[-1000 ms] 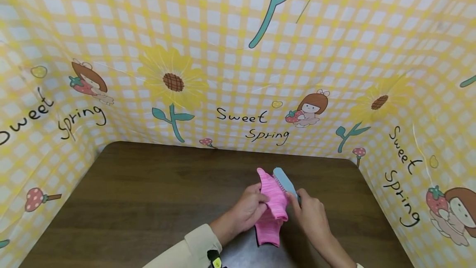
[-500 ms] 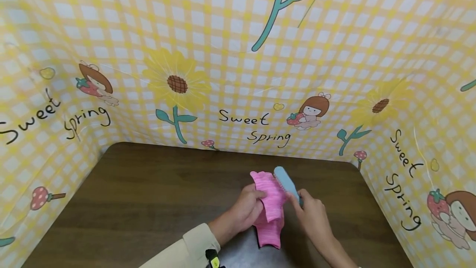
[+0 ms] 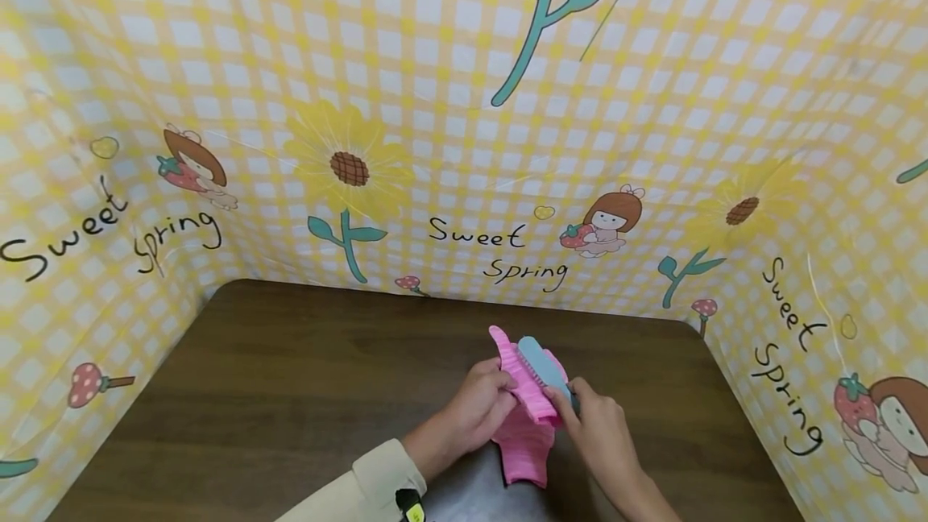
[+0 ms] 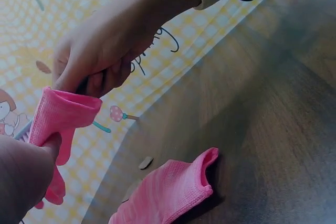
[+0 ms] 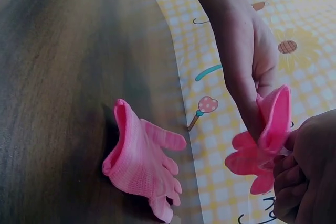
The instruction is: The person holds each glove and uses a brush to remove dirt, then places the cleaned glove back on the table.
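Observation:
In the head view my left hand [image 3: 474,405] pinches a pink knit glove [image 3: 516,377] and holds it up over the table. My right hand [image 3: 600,429] grips a light blue brush [image 3: 538,361], its bristle side turned against the glove. A second pink glove [image 3: 525,459] lies on the table below, partly hidden by the raised one. Its open cuff faces the near side, as the left wrist view shows with this lower glove [image 4: 168,190]. In the right wrist view the held glove [image 5: 274,119] hangs with its cuff up, beside my curled right fingers [image 5: 289,184].
The dark wooden table [image 3: 290,393] stretches away on both sides of my hands. A yellow checked cloth [image 3: 464,143] with printed flowers and lettering walls off its back and sides. A small pale piece [image 4: 146,162] lies near the lower glove.
The brush has shifted left and down across the held glove, which first turned flatter and now tilts again. My left hand keeps its pinch; the lower glove stays on the table.

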Available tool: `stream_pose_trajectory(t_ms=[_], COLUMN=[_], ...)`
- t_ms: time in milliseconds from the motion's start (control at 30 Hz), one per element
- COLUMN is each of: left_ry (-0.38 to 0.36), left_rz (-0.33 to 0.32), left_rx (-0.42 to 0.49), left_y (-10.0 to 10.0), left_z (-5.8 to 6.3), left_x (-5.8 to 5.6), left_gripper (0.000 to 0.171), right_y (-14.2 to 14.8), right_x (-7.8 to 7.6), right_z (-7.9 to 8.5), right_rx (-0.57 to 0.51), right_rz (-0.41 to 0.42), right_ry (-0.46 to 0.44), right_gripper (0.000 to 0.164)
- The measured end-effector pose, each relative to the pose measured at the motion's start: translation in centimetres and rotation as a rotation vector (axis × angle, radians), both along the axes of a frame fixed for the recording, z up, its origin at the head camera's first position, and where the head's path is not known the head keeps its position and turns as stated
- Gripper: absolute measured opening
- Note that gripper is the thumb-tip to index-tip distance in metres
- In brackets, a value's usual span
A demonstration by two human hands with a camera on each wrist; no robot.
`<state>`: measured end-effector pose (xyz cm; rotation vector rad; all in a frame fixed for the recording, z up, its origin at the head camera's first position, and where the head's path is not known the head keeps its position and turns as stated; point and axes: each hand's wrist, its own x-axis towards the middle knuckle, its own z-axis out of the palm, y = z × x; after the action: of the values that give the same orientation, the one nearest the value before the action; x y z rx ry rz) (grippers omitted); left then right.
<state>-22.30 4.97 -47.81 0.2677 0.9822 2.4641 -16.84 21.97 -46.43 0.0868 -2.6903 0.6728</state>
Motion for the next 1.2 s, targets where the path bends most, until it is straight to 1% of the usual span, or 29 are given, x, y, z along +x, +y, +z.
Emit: stream_pose_trajectory(t_ms=[100,333,533,733,800,933,1000,1067,1200], left_ry=[0.004,0.013,0.013,-0.004,-0.018,-0.010,-0.007,0.001,0.006], left_rz=[-0.010,-0.015,-0.015,0.003,0.009,0.044,0.066,0.072,0.057], left_rx=[-0.015,-0.033,-0.045,-0.037,-0.040,-0.051,-0.045,-0.042,-0.043], left_y=[-0.1,-0.2,-0.1,0.0,0.0,-0.1,-0.1,-0.3,-0.5], left_z=[0.0,0.3,0.4,0.3,0.1,-0.2,-0.2,-0.2,0.1], left_x=[0.2,0.6,0.9,0.9,0.9,0.7,0.6,0.5,0.3], left_gripper=[0.064,0.060,0.059,0.060,0.060,0.063,0.066,0.068,0.065], right_y=[0.2,0.6,0.9,1.2,1.4,1.8,1.8,1.5,0.2], right_x=[-0.2,-0.2,-0.4,-1.1,-1.3,-1.6,-1.6,-1.3,-0.7], right_z=[0.0,0.3,0.5,0.1,0.0,0.0,0.0,0.1,0.2], right_rx=[0.002,-0.019,-0.046,-0.084,-0.092,-0.105,-0.103,-0.105,-0.075], right_rz=[-0.022,-0.055,-0.085,-0.111,-0.122,-0.150,-0.148,-0.122,0.016], right_ry=[-0.007,-0.033,-0.087,-0.149,-0.155,-0.137,-0.123,-0.104,-0.046], right_gripper=[0.026,0.031,0.036,0.039,0.038,0.036,0.036,0.035,0.025])
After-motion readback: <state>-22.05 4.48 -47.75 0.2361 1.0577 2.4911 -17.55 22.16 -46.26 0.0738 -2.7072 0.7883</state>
